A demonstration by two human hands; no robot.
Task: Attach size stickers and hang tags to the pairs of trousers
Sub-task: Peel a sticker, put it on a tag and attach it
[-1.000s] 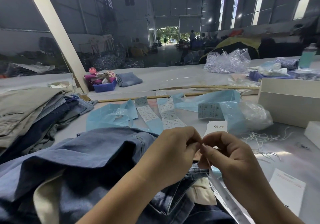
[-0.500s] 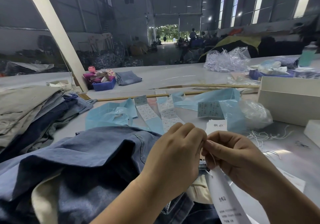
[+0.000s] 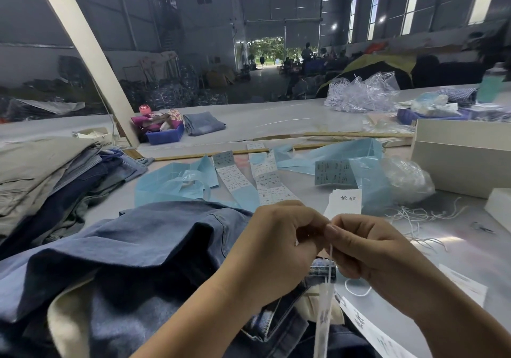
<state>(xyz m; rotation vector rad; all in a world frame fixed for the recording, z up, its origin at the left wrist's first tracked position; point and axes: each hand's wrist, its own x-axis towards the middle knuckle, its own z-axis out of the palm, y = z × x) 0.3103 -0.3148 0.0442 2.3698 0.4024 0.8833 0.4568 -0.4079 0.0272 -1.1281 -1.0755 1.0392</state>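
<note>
From the head view, the 2 hands meet just above the waistband of the denim trousers (image 3: pixel 143 249) that lie spread across the near part of the desk (image 3: pixel 276 125). The left hand (image 3: pixel 279 247) is curled, its fingertips pinching the upper end of a thin white string (image 3: pixel 330 258); the right hand (image 3: pixel 367 249), at 3 o'clock of the left and touching it at the fingertips, pinches the same string. From that pinch the string drops straight toward 6 o'clock, and a white hang tag (image 3: pixel 323 321) dangles from it, seen edge-on and blurred, so its print cannot be read.

At 12 o'clock of the hands lie strips of size stickers (image 3: pixel 272 183) on pale blue backing, with a small stack of white tags (image 3: pixel 344 204) just beside them at 1 o'clock. Loose strings (image 3: pixel 420 215) are scattered at 2 o'clock, near a white box (image 3: pixel 459 164). A pile of folded trousers (image 3: pixel 49 180) waits at 9 o'clock.

The step in hand looks like tying or looping the tag's string at the waistband, though whether it already passes through a belt loop is hidden by the fingers. Next, I judge, the knot needs pulling snug without tearing the tag's hole, then a sticker peeled from the strips.
</note>
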